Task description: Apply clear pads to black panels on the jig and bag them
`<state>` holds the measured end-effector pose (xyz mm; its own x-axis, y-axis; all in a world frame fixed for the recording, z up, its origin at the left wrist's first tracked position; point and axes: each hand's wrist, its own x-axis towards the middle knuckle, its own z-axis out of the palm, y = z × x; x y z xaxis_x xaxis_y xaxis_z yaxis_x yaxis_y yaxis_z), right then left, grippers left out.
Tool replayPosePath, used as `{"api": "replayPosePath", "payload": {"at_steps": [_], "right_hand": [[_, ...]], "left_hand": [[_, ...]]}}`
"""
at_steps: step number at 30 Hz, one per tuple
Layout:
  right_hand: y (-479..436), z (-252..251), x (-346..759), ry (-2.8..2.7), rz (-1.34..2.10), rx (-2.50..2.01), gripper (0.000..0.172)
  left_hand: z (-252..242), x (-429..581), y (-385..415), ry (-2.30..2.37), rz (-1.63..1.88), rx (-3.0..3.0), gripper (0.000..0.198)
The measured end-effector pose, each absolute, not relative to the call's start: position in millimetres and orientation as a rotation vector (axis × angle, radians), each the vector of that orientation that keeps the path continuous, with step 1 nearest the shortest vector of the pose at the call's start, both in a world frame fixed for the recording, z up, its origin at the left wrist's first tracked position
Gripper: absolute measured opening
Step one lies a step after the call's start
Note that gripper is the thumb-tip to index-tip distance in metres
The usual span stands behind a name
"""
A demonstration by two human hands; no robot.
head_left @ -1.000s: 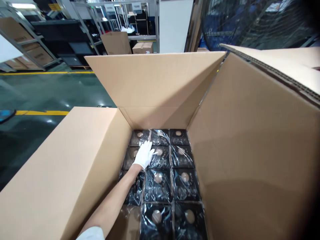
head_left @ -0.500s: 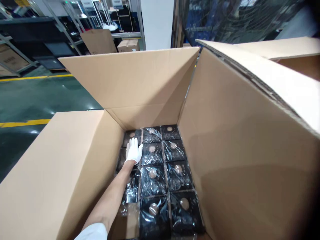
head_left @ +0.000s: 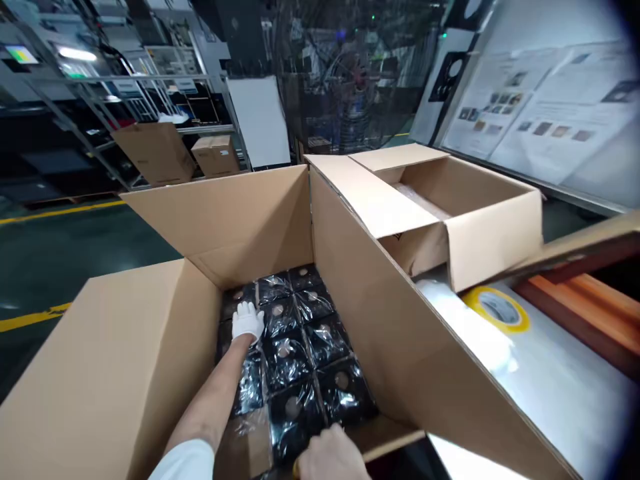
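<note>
My left hand (head_left: pixel 247 323), in a white glove, rests with its fingers out on the left column of black blocks wrapped in clear plastic (head_left: pixel 293 357). These lie in rows inside a large open cardboard box (head_left: pixel 250 213), each with a round spot on top. At the near end of the box, my bare right hand (head_left: pixel 333 457) is closed in a fist, cut off by the lower edge of the view. A bit of yellow shows at its left side; what the fingers grip is hidden. A brown patch (head_left: pixel 247 440) lies at the near left of the rows.
Right of the box stand another open carton (head_left: pixel 495 220), a roll of yellow tape (head_left: pixel 497 309) on a white surface (head_left: pixel 560 373), and an orange beam (head_left: pixel 585 313). A large fan (head_left: pixel 350 80), a board with papers (head_left: pixel 540 113) and two cartons (head_left: pixel 155 153) are farther back.
The view has turned right and tilted up, bringing in the second carton, the tape and the board. My right hand has appeared at the bottom. My left hand remains on the wrapped blocks.
</note>
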<state>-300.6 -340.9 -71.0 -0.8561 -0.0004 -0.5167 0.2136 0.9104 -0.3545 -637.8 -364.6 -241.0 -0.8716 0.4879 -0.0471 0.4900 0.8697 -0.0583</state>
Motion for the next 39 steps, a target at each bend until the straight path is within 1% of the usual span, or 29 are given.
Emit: {"api": "replayPosePath", "payload": {"at_steps": [2, 3, 7, 10, 12, 13, 15, 18, 21, 24, 30, 35, 39], "right_hand": [[-343, -67, -301, 2.574, -0.503, 0.122, 0.013], [-344, -65, -300, 2.601, -0.470, 0.093, 0.014], [-344, -58, -289, 2.698, -0.390, 0.008, 0.029], [-344, -58, -281, 2.742, -0.399, -0.015, 0.035], [-344, -58, -276, 2.774, -0.403, -0.026, 0.039], [-344, -58, -274, 2.787, -0.402, -0.032, 0.041], [-345, -58, -268, 2.808, -0.394, -0.044, 0.043], [-345, -57, -252, 2.827, -0.362, -0.059, 0.042], [-337, -55, -230, 2.828, -0.332, -0.032, 0.041], [-314, -51, -210, 2.816, -0.319, 0.047, 0.038], [-259, -48, -194, 2.744, -0.322, 0.192, 0.034], [-254, -51, -194, 2.739, -0.301, 0.213, 0.033], [-256, -50, -198, 2.763, -0.273, 0.194, 0.024]], "left_hand": [[-218, -624, -369, 2.992, -0.129, 0.817, 0.045], [-204, -618, -374, 2.992, -0.137, 0.829, 0.045], [-127, -598, -422, 3.078, -0.131, 0.805, 0.048], [-74, -568, -483, 3.202, -0.120, 0.577, 0.059], [-56, -536, -525, 3.251, -0.117, 0.242, 0.072], [-53, -516, -544, 3.239, -0.108, 0.084, 0.076], [-56, -473, -576, 3.176, -0.078, -0.147, 0.074], [-65, -417, -605, 3.075, -0.020, -0.248, 0.065], [-64, -386, -616, 2.998, 0.029, -0.206, 0.052], [-53, -379, -616, 2.946, 0.016, -0.214, 0.042], [-37, -380, -597, 2.881, -0.105, -0.247, 0.037], [-29, -380, -585, 2.829, -0.176, -0.220, 0.033], [-24, -401, -577, 2.806, -0.182, -0.204, 0.031]]}}
